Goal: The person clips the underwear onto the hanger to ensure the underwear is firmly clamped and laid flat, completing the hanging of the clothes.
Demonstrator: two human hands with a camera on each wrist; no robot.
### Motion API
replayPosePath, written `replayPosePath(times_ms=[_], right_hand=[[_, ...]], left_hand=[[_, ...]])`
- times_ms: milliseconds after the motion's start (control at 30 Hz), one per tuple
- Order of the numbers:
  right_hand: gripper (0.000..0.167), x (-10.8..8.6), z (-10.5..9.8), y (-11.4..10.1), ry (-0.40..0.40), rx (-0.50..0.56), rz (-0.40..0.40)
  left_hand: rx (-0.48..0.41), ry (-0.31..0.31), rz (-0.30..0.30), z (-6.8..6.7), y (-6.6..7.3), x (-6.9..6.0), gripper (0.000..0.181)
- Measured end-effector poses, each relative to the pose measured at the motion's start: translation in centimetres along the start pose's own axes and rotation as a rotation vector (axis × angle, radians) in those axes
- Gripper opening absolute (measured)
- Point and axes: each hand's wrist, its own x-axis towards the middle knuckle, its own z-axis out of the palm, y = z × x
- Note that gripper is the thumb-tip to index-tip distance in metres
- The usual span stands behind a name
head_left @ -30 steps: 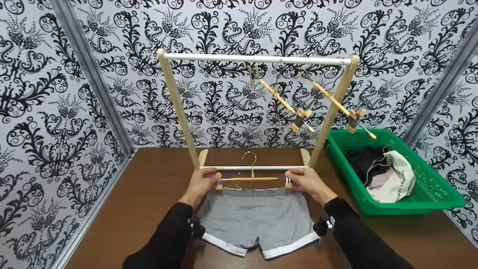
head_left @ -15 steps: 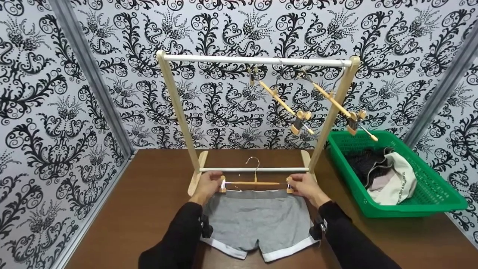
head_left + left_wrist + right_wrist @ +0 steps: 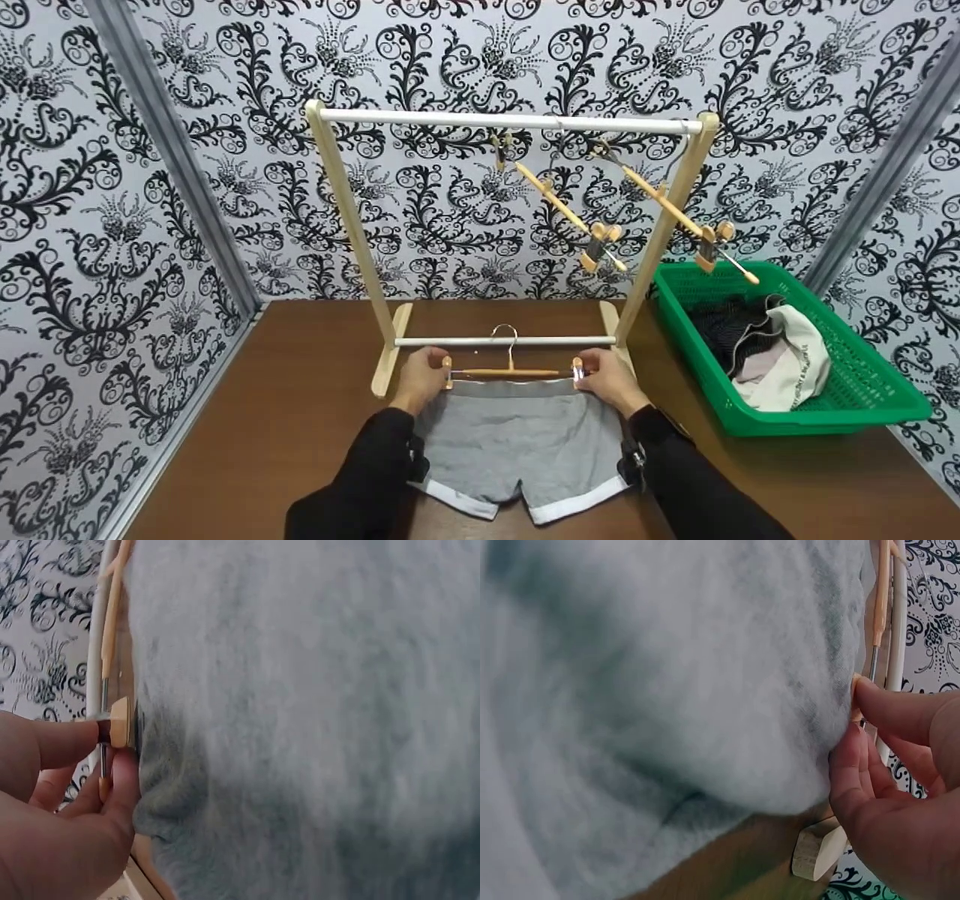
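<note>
Grey shorts with white leg hems lie spread in front of the person, their waistband at the clips of a wooden hanger. The left hand pinches the hanger's left clip; the left wrist view shows thumb and fingers around this clip, beside the grey cloth. At the other end the right hand pinches the right clip. In the right wrist view, the thumb and fingers of that hand close on the clip, which they mostly cover. The metal hook points away from the person.
Behind the hands stands a wooden rack with a white top bar; two clip hangers hang toward its right end. A green basket holding several clothes is on the right of the brown table.
Over the last second the hanger and the shorts' waistband moved slightly toward the person, both hands moving with them. The grip on the clips looks the same.
</note>
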Motion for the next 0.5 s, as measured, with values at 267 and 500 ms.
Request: replayPosePath(times_ms=[267,500], right_hand=[[0.051,-0.28,0.19,-0.22,0.032,-0.071,-0.066],[0.042,-0.58,0.42,-0.69,0.07,-0.133,-0.067]], left_hand=[[0.3,0.017,0.14,-0.13,0.9,-0.75,0.008],[0.361,0.006,0.298,-0.6,0.73,-0.98,0.015]])
